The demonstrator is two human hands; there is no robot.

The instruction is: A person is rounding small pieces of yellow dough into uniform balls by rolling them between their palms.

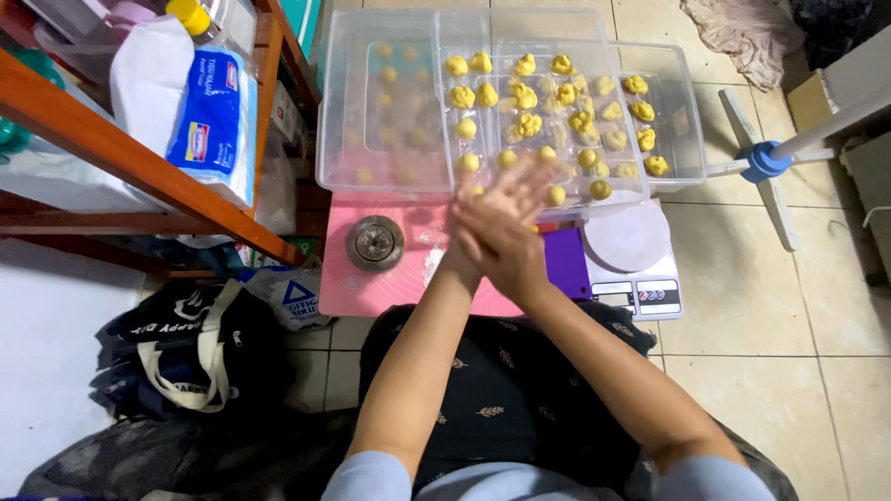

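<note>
The left hand point(483, 232) and right hand point(510, 209) are pressed palm to palm over the near edge of the clear tray point(543, 111), fingers stretched flat and blurred. Whether anything lies between the palms cannot be told.

The tray sits just beyond the hands, holding yellow dough balls point(524, 97) in loose rows; its near edge runs right under the fingertips, and a few balls lie just beside them. To the left a clear bin point(380, 102) stands touching the tray, with faint balls showing through its wall. A second tray point(677, 121) juts out on the far right.

Under the hands lies a pink mat point(408, 278). A round metal mould point(375, 243) rests on it to the left, well apart from the hands, with bare mat between. To the right a purple board point(566, 264) and a white scale point(636, 255) stand close to the right forearm.

A wooden shelf point(139, 148) hems the far left, bags point(195, 343) lie near left, and open floor tiles point(789, 353) spread to the right, near a white stand point(766, 162).
</note>
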